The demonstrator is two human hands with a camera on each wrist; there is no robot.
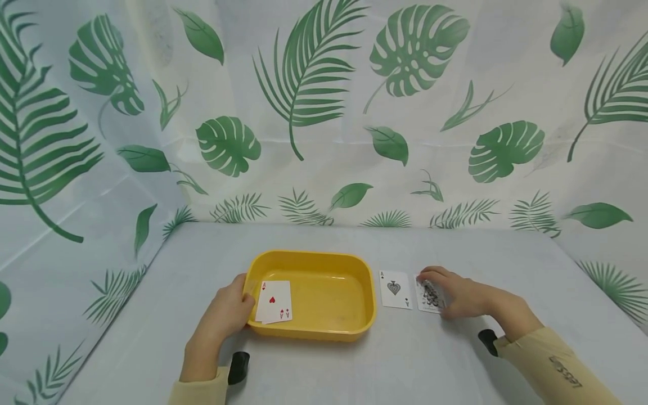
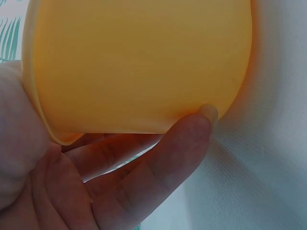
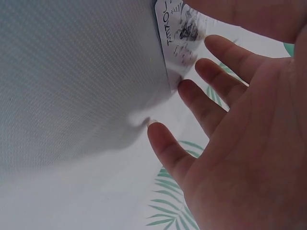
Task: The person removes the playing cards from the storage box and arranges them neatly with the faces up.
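My left hand (image 1: pixel 226 308) grips the left end of a yellow plastic tray (image 1: pixel 324 336), its fingers against the outer wall in the left wrist view. Inside the tray, at its left, an ace of hearts (image 1: pixel 272 300) overlaps another red ace. To the tray's right an ace of spades (image 1: pixel 395 289) lies face up on the table. Beside it is a joker card (image 1: pixel 428 296) with a black-and-white figure. My right hand (image 1: pixel 463 293) is over this card's right part, thumb near its lower edge, fingertips (image 3: pixel 188 88) around its far edge in the right wrist view.
A pale cloth covers the table (image 1: pixel 405 365). Behind and at the sides hangs a white curtain (image 1: pixel 324 174) with green leaf prints. Black straps (image 1: pixel 239 367) show at both wrists, below the beige sleeves.
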